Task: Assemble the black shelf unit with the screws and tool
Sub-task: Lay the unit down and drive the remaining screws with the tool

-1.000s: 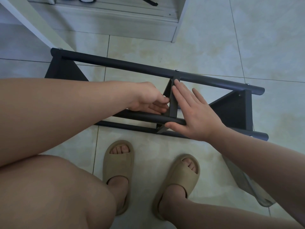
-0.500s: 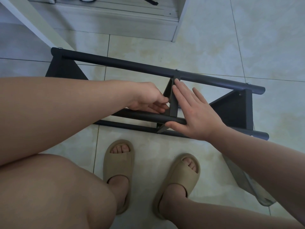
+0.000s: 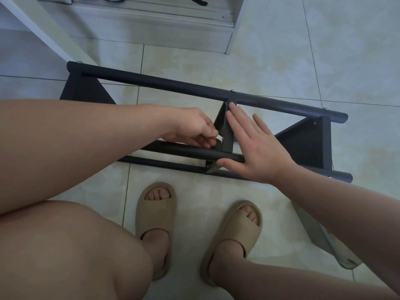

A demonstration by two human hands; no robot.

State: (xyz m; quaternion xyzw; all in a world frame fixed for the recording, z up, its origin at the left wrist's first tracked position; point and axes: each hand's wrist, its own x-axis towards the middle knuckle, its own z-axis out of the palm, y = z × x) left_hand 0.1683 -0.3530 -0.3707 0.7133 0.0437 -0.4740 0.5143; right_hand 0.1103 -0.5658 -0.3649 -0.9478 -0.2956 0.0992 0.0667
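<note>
1. The black shelf unit point(image 3: 303, 146) lay on its side on the tiled floor point(image 3: 281, 61), right in front of the seated person's feet.
2. Its far tube point(image 3: 162, 85) ran left to right across the view. A small screw head point(image 3: 233, 90) sat on it where the middle bracket point(image 3: 227, 135) joined.
3. The left hand point(image 3: 194, 128) was in on the bracket's left face with its fingers curled tight and the fingertips touching the dark plate. Whether they pinched a screw or a tool there, I could not tell; the hand hid it.
4. The right hand point(image 3: 257, 148) was spread flat, its straight fingers pressed along the bracket's right side. The thumb was tucked under the end of the near tube point(image 3: 190, 151).
5. Below that tube a second, lower rail point(image 3: 164, 163) ran along the floor.
6. Both feet were in tan sandals point(image 3: 155, 215), planted just beside the frame.
7. A clear plastic bag point(image 3: 324, 241) lay on the tiles at the right, partly under the right forearm.
8. A white cabinet point(image 3: 151, 24) stood beyond the frame at the top.
</note>
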